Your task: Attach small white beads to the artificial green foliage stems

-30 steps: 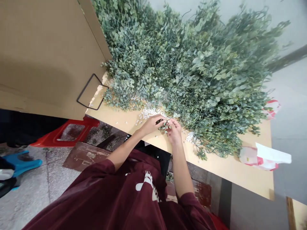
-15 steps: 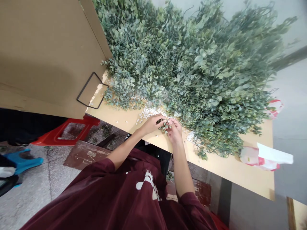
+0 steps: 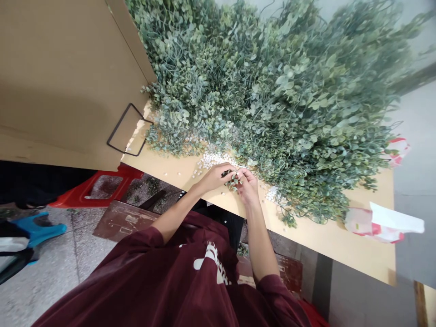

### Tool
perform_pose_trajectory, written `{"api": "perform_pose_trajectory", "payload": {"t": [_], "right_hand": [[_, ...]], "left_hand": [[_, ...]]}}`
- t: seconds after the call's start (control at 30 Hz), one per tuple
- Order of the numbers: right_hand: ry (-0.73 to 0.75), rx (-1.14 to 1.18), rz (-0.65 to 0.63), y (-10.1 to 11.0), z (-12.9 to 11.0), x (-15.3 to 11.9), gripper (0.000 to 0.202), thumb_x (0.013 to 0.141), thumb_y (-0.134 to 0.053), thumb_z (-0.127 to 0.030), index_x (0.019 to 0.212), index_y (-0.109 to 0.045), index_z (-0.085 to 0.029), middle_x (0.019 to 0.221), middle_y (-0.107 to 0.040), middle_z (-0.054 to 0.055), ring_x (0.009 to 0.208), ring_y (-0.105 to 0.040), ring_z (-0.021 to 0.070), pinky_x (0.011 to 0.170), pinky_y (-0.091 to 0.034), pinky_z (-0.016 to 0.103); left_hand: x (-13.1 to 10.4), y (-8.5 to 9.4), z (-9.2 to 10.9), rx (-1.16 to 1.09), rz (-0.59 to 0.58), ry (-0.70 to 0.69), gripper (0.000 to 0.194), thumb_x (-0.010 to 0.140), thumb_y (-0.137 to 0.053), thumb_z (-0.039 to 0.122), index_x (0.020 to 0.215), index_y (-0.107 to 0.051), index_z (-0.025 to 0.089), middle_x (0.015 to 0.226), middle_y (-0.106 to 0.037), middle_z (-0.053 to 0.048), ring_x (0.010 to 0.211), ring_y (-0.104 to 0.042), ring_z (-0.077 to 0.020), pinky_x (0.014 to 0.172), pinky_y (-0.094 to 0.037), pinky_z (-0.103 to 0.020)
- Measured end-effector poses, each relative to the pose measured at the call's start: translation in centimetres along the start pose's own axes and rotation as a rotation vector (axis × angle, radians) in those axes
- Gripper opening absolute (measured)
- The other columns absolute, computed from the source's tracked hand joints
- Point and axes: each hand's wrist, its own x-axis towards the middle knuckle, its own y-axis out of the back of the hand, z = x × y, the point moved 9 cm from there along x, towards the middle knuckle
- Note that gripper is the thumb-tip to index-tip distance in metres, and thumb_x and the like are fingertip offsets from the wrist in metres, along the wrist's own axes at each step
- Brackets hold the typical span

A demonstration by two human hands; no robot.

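Close together at the table's near edge, my left hand (image 3: 218, 176) and my right hand (image 3: 248, 185) are both closed on a small green leafy sprig (image 3: 234, 180). Its leaves hang between my fingertips. A tiny white piece seems to sit at my right fingertips, too small to make out well. Just beyond my left hand lies a scatter of small white pieces (image 3: 213, 159), and another little heap of white pieces (image 3: 271, 194) is right of my right hand. Behind both hands rises a large pile of leafy green stems (image 3: 272, 100).
A big cardboard box (image 3: 61, 81) stands at the left, with a black wire frame (image 3: 119, 125) by it. Red-and-white plastic packaging (image 3: 378, 222) lies on the table (image 3: 361, 254) at the right. Below left are a red plastic stool (image 3: 98, 188) and a blue object (image 3: 41, 229).
My hands stay together on the sprig, with only slight finger movement; the leaves sit a little differently between them. The view has shifted slightly.
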Motion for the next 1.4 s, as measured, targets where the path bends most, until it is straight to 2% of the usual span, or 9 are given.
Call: {"api": "perform_pose_trajectory", "payload": {"t": [0.17,0.4,0.7,0.83,0.97,1.03,1.23,1.33,1.4], "right_hand": [[0.015,-0.008,0.033,0.4,0.3,0.0,0.025,0.073,-0.074,-0.041,0.078,-0.058,-0.022,0.069,-0.053,-0.004,0.057,-0.051,0.0087,0.05,-0.046,0.019],[0.241,-0.223,0.194,1.5,-1.0,-0.6,0.022,0.077,-0.07,-0.041,0.085,-0.065,-0.021,0.073,-0.062,-0.001,0.065,-0.056,0.0123,0.06,-0.047,0.023],[0.443,-0.422,0.137,0.0,-3.6,-2.0,0.018,0.084,-0.064,-0.035,0.094,-0.074,-0.025,0.086,-0.068,0.003,0.08,-0.061,0.0174,0.078,-0.048,0.031],[0.407,-0.495,0.137,0.5,-3.8,-3.0,0.031,0.086,-0.059,-0.037,0.114,-0.068,-0.026,0.092,-0.069,0.003,0.077,-0.061,0.0171,0.073,-0.049,0.03],[0.374,-0.747,0.463,5.1,-5.4,-4.9,0.029,0.086,-0.055,-0.041,0.098,-0.07,-0.02,0.087,-0.07,0.006,0.075,-0.06,0.0191,0.072,-0.046,0.031],[0.311,-0.917,0.534,6.7,-5.9,-5.1,0.03,0.085,-0.056,-0.042,0.097,-0.069,-0.018,0.077,-0.069,0.005,0.067,-0.059,0.0195,0.069,-0.044,0.031],[0.19,-1.279,0.486,6.8,-6.0,-3.4,0.02,0.083,-0.055,-0.036,0.087,-0.066,-0.019,0.07,-0.067,0.005,0.066,-0.057,0.0206,0.064,-0.038,0.031],[0.191,-1.245,0.462,6.1,-5.8,-3.2,0.017,0.084,-0.053,-0.034,0.082,-0.063,-0.02,0.07,-0.066,0.005,0.067,-0.058,0.0206,0.063,-0.039,0.031],[0.182,-1.066,0.402,5.5,-5.3,-3.3,0.018,0.084,-0.055,-0.037,0.083,-0.061,-0.02,0.073,-0.066,0.005,0.065,-0.059,0.0195,0.061,-0.042,0.03]], "left_hand": [[-0.1,0.2,-0.1,-0.032,0.035,0.03,0.024,0.092,-0.051,0.035,0.085,-0.064,0.016,0.083,-0.065,-0.003,0.077,-0.059,-0.0136,0.073,-0.045,-0.024],[-0.1,0.3,-0.3,-0.037,0.057,0.073,0.03,0.093,-0.05,0.04,0.081,-0.062,0.016,0.079,-0.064,-0.003,0.075,-0.059,-0.0137,0.073,-0.045,-0.024],[-0.1,0.7,-0.2,-0.068,0.085,0.04,0.029,0.093,-0.05,0.041,0.088,-0.063,0.016,0.082,-0.064,-0.003,0.078,-0.059,-0.0139,0.075,-0.045,-0.024],[-0.2,1.3,-0.8,-0.119,0.15,0.105,0.032,0.095,-0.044,0.045,0.094,-0.06,0.017,0.078,-0.062,0.0,0.07,-0.058,-0.0119,0.071,-0.045,-0.023],[-0.4,1.9,-1.6,-0.128,0.213,0.173,0.034,0.095,-0.042,0.048,0.095,-0.057,0.018,0.073,-0.06,0.001,0.064,-0.056,-0.0108,0.065,-0.043,-0.021],[-0.5,2.2,-1.8,-0.105,0.248,0.179,0.034,0.094,-0.043,0.049,0.097,-0.057,0.018,0.074,-0.061,0.001,0.065,-0.056,-0.011,0.064,-0.043,-0.021],[-0.7,2.5,-1.8,-0.058,0.286,0.167,0.028,0.09,-0.052,0.044,0.097,-0.059,0.018,0.084,-0.063,0.0,0.07,-0.055,-0.0108,0.068,-0.043,-0.021],[-0.6,2.5,-1.8,-0.06,0.294,0.146,0.025,0.086,-0.06,0.041,0.096,-0.06,0.018,0.092,-0.064,-0.002,0.077,-0.057,-0.0118,0.072,-0.044,-0.021],[-0.6,2.5,-1.7,-0.064,0.297,0.121,0.024,0.085,-0.062,0.039,0.095,-0.06,0.018,0.093,-0.064,-0.002,0.08,-0.057,-0.0124,0.074,-0.045,-0.021]]}}
